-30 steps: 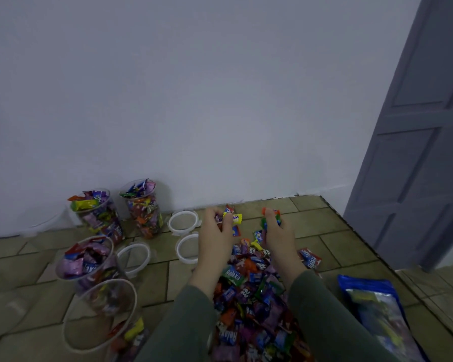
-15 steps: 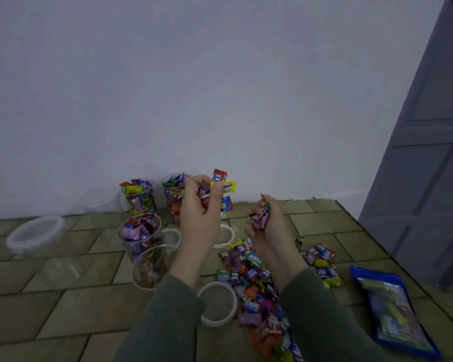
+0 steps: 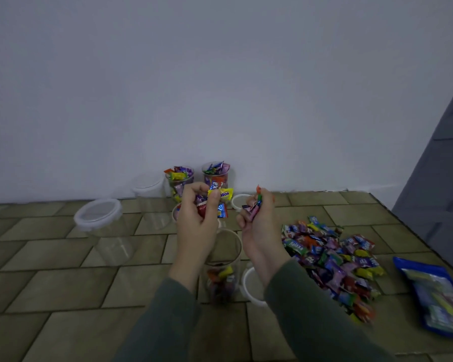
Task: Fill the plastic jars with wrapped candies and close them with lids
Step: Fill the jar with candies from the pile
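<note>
two fistfuls: our left hand and right hand clutch wrapped candies above the part-filled open jar; overstuffed grips could spill some onto the floor.

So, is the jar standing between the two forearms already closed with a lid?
No, the jar is open-topped and only partly filled with candies.

Both hands — left hand, right hand — clutch candies above an open jar.
</note>
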